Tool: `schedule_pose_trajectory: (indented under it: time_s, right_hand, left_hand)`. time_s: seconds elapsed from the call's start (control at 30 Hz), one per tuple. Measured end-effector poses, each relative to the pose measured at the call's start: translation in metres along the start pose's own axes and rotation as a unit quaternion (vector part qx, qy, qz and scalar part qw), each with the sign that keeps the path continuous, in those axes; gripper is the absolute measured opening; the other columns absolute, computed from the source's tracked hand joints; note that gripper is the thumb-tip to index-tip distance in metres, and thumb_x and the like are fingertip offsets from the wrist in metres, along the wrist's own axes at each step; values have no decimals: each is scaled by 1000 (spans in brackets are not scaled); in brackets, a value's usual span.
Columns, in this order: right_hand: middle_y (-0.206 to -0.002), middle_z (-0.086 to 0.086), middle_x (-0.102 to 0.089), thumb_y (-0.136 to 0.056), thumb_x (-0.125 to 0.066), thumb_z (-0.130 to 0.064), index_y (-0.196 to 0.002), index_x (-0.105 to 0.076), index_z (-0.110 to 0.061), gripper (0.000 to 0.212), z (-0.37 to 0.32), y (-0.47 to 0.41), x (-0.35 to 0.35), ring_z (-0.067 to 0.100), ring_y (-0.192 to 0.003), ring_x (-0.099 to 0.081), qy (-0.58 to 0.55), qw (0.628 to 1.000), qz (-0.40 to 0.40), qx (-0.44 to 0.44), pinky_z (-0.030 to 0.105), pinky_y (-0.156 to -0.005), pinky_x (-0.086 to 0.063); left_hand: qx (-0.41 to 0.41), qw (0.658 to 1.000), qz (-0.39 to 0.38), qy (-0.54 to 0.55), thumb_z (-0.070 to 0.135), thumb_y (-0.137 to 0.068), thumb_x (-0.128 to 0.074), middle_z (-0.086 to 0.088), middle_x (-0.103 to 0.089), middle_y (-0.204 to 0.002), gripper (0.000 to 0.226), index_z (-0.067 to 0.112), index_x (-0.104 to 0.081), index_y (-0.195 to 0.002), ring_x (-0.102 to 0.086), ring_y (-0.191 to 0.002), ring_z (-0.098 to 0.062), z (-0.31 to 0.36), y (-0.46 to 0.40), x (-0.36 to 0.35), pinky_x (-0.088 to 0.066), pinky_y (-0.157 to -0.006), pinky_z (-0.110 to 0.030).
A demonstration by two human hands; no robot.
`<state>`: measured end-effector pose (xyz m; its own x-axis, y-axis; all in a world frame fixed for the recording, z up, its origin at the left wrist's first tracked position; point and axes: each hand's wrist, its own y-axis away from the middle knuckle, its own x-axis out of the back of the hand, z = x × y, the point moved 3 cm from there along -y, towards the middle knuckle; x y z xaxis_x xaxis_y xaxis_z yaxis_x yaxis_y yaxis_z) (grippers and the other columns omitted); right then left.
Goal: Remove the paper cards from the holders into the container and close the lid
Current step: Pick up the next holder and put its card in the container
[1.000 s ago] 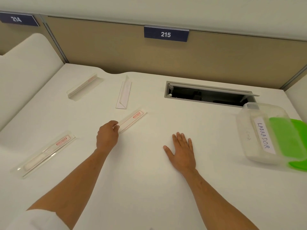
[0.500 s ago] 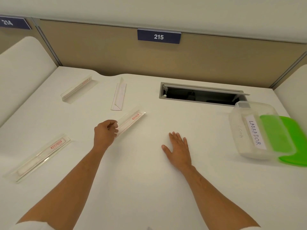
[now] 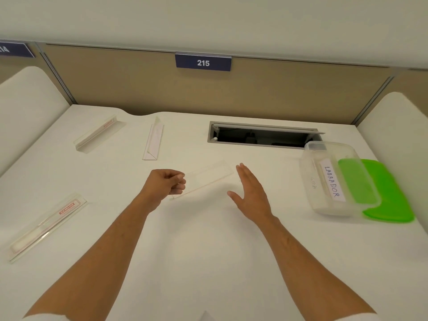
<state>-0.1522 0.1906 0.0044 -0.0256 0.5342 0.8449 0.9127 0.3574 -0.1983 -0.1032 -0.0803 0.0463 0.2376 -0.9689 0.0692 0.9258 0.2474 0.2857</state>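
1. Left hand (image 3: 165, 185): fingers (image 3: 179, 181) curled, pinching near end of a clear card holder (image 3: 206, 179); holder blurred, runs away to the right towards the right hand's fingertips; can't tell if lifted off desk (image 3: 208, 251).
2. Right hand (image 3: 251, 193): fingers straight and together, thumb out, holding nothing, just right of holder's far end.
3. Other holders: one w/ red-printed card (image 3: 47, 224) well left of left fingers; two further back-left (image 3: 98, 133) and (image 3: 154, 141).
4. Container (image 3: 333, 179), clear, "LABRADOR" label, well right of right fingers, lid off; green lid (image 3: 393, 193) touches its right side.
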Motion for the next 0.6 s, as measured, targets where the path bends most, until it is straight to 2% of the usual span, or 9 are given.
schedule_pose_trajectory:
  time_s: [0.13, 0.23, 0.4, 0.5, 0.6]
  right_hand:
    - [-161, -10, -15, -87, -67, -43, -152, -24, -29, 79, 7, -3, 20, 5, -147, -9, 8, 999, -25, 47, 22, -113, -10]
    - [-155, -10, -33, -84, -74, -33, -145, -41, -29, 69, 18, 1, 35, 6, -144, -22, -45, 997, -45, 35, 23, -116, -17]
    - [-132, -11, -55, -77, -81, -22, -130, -57, -29, 59, 40, 11, 67, 5, -121, -48, -129, 988, -80, -7, 19, -103, -34]
    - [-120, -17, -58, -74, -83, -21, -121, -64, -27, 51, 50, 19, 83, 2, -110, -54, -138, 986, -92, -17, 6, -92, -34]
    - [-114, -18, -62, -74, -84, -22, -115, -69, -26, 44, 60, 27, 94, 0, -106, -56, -163, 982, -85, -35, 4, -90, -35]
  left_hand:
    - [45, 996, -73, 23, 6, -93, -63, -14, -73, -84, 11, 0, -71, -98, -69, -67, -15, 6, 2, -23, -57, -61, -23]
    - [76, 989, -120, 30, 7, -92, -64, -12, -75, -84, 12, 0, -72, -99, -70, -69, -14, 7, 2, -41, -57, -63, -22]
    - [117, 978, -165, 52, 4, -93, -62, -18, -72, -87, 16, -7, -69, -102, -71, -74, -16, 5, 3, -64, -57, -68, -21]
    - [135, 972, -189, 45, 5, -96, -57, -15, -70, -85, 18, -7, -67, -105, -69, -78, -16, 4, 3, -78, -57, -69, -22]
    - [140, 971, -192, 31, 7, -97, -55, -14, -71, -88, 19, -6, -68, -104, -69, -82, -17, 6, 2, -92, -57, -70, -22]
